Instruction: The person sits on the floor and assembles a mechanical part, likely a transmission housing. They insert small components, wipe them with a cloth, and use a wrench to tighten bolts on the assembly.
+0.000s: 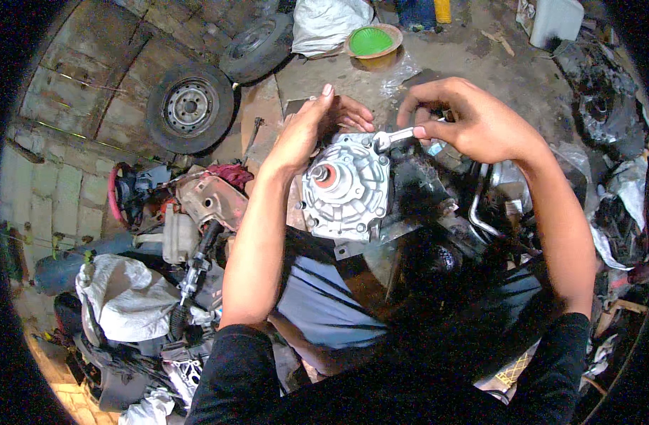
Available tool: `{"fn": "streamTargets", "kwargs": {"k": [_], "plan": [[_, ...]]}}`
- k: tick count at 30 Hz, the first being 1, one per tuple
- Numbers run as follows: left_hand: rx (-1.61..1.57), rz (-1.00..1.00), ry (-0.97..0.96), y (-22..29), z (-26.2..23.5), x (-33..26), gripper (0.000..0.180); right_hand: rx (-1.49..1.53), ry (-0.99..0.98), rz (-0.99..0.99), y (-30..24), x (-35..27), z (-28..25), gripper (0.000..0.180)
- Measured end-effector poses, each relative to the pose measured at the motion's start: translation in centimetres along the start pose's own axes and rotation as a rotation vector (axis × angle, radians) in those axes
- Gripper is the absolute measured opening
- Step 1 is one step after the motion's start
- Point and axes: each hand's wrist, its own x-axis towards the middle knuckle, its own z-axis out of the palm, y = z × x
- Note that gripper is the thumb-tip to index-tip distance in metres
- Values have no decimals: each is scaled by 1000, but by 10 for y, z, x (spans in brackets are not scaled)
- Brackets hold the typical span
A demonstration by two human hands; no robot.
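Note:
A silver cast-metal housing (347,191) stands in front of me, with a round hub, an orange-red ring around its central shaft and bolts along its flange. My right hand (477,120) pinches a small spanner (399,136) between thumb and fingers. The spanner's head lies at a bolt on the housing's far right corner. At the far left edge of the housing is my left hand (314,127), fingers stretched out and thumb raised, holding nothing. Whether its palm rests on the metal cannot be told.
Two wheels with tyres (191,108) lean by the wall at the far left. Beyond the housing sit a green bowl (373,41) and a white sack (330,27). Metal parts and a white plastic bag (126,296) crowd the left; dark machine parts (601,106) lie at the right.

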Motion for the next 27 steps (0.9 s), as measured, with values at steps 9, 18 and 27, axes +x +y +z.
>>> {"fn": "streamTargets", "kwargs": {"k": [9, 18, 27], "plan": [[1, -45, 57, 7, 8, -3, 76, -2, -110, -175, 17, 16, -14, 19], [17, -28, 42, 3, 4, -2, 77, 102, -276, -225, 33, 36, -9, 20], [11, -29, 29, 2, 2, -1, 77, 88, -264, -229, 34, 40, 2, 21]]}}
